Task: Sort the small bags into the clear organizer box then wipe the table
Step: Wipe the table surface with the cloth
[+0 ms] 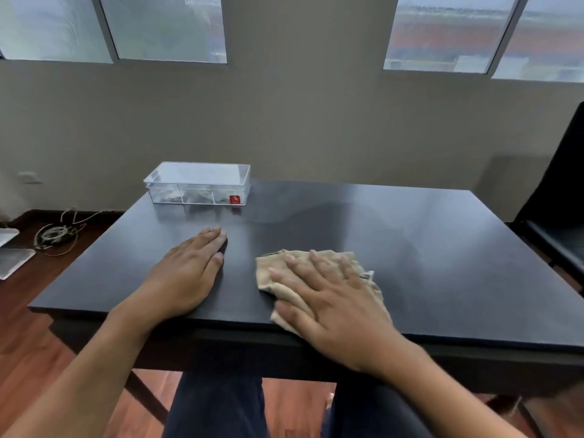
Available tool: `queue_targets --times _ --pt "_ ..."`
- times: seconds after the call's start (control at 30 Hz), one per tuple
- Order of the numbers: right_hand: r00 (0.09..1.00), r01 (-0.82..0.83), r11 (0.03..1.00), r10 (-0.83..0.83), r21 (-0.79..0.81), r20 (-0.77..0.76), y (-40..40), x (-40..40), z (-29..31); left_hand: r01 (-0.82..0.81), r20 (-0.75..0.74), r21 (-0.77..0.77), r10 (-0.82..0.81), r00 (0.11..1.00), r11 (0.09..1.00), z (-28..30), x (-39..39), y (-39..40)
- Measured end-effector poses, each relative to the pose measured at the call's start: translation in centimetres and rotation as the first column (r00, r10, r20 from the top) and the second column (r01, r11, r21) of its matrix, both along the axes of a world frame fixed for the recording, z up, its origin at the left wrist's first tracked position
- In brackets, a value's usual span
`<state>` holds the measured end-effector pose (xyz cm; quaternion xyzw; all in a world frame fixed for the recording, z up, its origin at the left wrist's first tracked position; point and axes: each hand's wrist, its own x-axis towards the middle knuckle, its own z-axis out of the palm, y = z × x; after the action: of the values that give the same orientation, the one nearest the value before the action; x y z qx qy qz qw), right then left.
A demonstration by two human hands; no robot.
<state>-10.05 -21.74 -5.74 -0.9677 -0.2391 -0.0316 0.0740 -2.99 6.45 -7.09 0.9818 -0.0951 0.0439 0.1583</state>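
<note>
The clear organizer box (pixel 198 184) stands lidded at the table's far left, with small bags faintly visible in its compartments and a red label on its front. A beige cloth (pixel 274 273) lies flat near the front edge of the dark table (pixel 426 248). My right hand (pixel 328 298) presses down on the cloth with fingers spread. My left hand (pixel 186 273) rests flat on the bare tabletop, left of the cloth, holding nothing.
A black chair (pixel 556 222) stands at the table's right side. Coiled cables (pixel 57 233) and flat grey items lie on the wooden floor to the left. A wall with windows runs behind the table. My legs are under the front edge.
</note>
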Motion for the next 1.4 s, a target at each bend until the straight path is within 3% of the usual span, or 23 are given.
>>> queue_targets --times 0.13,0.23,0.37,0.5,0.6,0.7,0.87,1.03,1.17,1.3,1.4 --pt "0.959 0.265 0.963 -0.268 -0.044 -0.09 -5.0 3.1 0.4 0.021 0.018 0.006 -0.022 1.0 1.0 0.4 -0.2 -0.7" --pt "0.932 0.334 0.943 -0.33 0.0 -0.152 -2.6 6.2 0.4 0.061 -0.003 -0.011 -0.062 0.998 0.998 0.8 0.1 -1.7" --pt "0.973 0.205 0.979 -0.204 0.004 -0.106 0.1 3.9 0.3 0.097 0.011 -0.016 -0.097 0.995 0.995 0.9 0.6 -2.3" --pt "0.991 0.105 0.994 -0.103 0.019 -0.083 -3.2 -1.7 0.2 0.091 0.031 -0.025 -0.09 0.995 0.996 0.4 0.6 -1.8" --pt "0.955 0.282 0.959 -0.285 -0.039 -0.078 -8.3 -1.7 0.2 0.09 0.033 -0.018 -0.089 0.995 0.996 0.1 0.4 -2.0" --pt "0.861 0.496 0.867 -0.498 -0.05 -0.105 -12.2 0.6 0.6 0.09 0.028 -0.033 -0.089 0.996 0.995 0.2 0.4 -2.1" --pt "0.805 0.566 0.82 -0.572 -0.084 -0.155 -11.7 2.4 0.5 0.117 0.05 -0.074 -0.114 0.992 0.99 0.3 0.2 -1.9" --pt "0.908 0.384 0.915 -0.398 -0.12 -0.13 -4.3 1.4 0.8 0.186 0.016 -0.138 -0.185 0.983 0.973 1.2 -0.5 2.6" --pt "0.983 0.163 0.983 -0.169 -0.085 -0.069 6.6 2.7 0.5 -0.01 0.054 -0.167 0.02 0.998 0.986 1.0 -1.0 8.3" --pt "0.987 -0.122 0.992 0.124 0.026 -0.105 18.9 3.5 -0.3 -0.131 0.048 -0.135 0.138 0.989 0.982 1.1 -2.1 12.8" --pt "0.974 -0.205 0.978 0.207 0.031 -0.088 22.3 3.2 -0.6 -0.118 0.022 -0.13 0.121 0.992 0.985 1.2 -2.7 13.6"
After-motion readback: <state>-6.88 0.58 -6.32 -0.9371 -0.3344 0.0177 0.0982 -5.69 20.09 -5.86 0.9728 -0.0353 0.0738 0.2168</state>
